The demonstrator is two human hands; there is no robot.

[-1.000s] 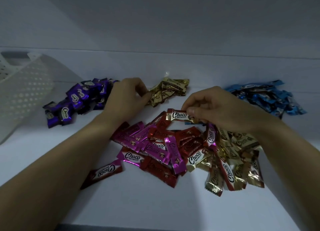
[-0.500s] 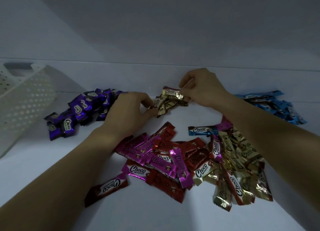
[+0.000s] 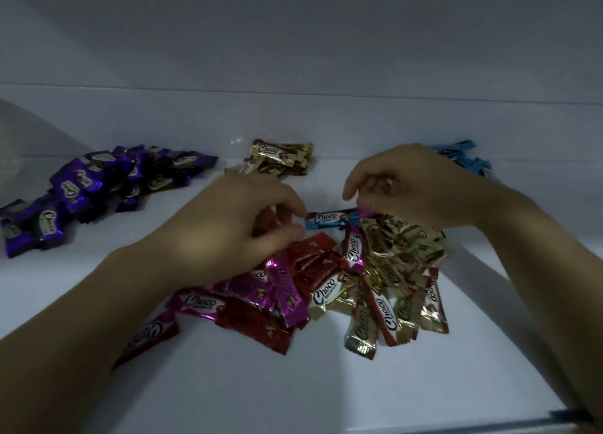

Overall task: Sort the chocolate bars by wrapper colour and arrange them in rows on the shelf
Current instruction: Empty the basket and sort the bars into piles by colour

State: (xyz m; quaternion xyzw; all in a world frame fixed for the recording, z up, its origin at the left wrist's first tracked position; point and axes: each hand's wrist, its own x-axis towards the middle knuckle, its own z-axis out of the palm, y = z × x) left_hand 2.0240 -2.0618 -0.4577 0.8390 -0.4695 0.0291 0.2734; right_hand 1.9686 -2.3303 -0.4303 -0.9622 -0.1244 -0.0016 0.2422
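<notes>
Right hand point(image 3: 411, 185) pinches a crinkly blue foil bar point(image 3: 329, 220) (oblong); left hand point(image 3: 235, 228) curls loosely, holding nothing I can see.

On the white shelf point(image 3: 293, 384), the left hand point(image 3: 228, 228) and the right hand point(image 3: 411, 185) meet over the blue bar point(image 3: 329, 220). The purple pile point(image 3: 91, 189) lies at nine o'clock, the gold pile point(image 3: 280, 158) at twelve.

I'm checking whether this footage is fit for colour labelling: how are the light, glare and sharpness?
Head view: dim, bluish light, with dark shadows under both forearms; foil glare on the gold bars and magenta bars; wide-angle bend along the shelf edges; left hand slightly blurred; blue bar lettering readable.
</notes>
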